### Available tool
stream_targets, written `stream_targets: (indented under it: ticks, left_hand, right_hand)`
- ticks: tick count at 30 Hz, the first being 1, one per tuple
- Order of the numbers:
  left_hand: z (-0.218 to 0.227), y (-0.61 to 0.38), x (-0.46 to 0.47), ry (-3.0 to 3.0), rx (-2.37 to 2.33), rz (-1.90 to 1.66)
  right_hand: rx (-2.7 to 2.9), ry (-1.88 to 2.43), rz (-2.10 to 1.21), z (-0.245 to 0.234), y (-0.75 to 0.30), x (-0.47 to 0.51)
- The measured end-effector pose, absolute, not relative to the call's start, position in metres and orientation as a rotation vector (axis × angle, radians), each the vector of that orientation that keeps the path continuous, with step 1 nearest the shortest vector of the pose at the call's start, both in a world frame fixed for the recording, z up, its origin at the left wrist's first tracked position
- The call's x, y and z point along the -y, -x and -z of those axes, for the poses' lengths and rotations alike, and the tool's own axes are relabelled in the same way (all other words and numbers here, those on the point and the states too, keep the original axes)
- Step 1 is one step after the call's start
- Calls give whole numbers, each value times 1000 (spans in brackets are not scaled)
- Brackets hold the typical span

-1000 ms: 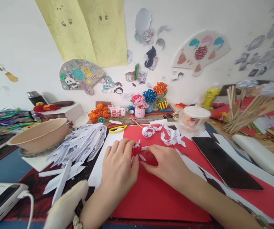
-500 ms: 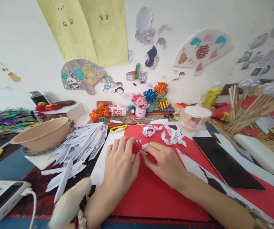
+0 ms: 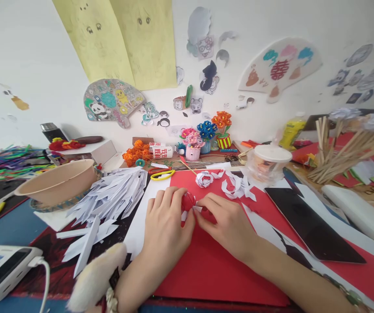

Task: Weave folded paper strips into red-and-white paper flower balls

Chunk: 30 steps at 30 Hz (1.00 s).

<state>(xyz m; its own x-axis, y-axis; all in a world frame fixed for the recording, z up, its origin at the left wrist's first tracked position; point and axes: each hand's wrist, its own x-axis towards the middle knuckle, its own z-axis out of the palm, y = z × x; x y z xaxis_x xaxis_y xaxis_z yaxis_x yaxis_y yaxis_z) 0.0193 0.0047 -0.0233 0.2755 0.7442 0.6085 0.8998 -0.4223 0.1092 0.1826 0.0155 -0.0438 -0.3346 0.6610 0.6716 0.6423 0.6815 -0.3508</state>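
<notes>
Over the sheet of red paper (image 3: 226, 269), my left hand (image 3: 167, 221) is closed around a small red paper ball (image 3: 188, 200) with white bits in it. My right hand (image 3: 228, 221) pinches a white paper strip (image 3: 198, 208) at the ball's right side. Both hands' fingertips nearly meet there, and they partly hide the ball's underside. Just beyond them lie a white rolled-paper flower (image 3: 204, 178) and a loose curled paper strip (image 3: 237, 187). A thin stick with a red tip (image 3: 187, 165) rests against the white flower.
To the left are a pile of folded white paper strips (image 3: 115, 191), a beige bowl (image 3: 56, 182) and a white charging device (image 3: 7, 269). Yellow-handled scissors (image 3: 162, 174) lie behind my left hand. A lidded plastic tub (image 3: 268, 161) and a black phone-like slab (image 3: 314, 226) are at right.
The red ball has turned slightly and shows more of its top between my hands. Both hands stay in nearly the same place; the whole view has shifted a little.
</notes>
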Motion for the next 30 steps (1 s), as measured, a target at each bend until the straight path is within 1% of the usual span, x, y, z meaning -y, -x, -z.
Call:
stream_targets:
  ticks: [6, 30]
  left_hand:
    - [23, -18, -6, 2319, 1571, 895]
    - [23, -16, -6, 2349, 1556, 965]
  right_hand:
    - [2140, 915, -152, 41, -184, -16]
    - [2168, 806, -95, 43, -188, -18]
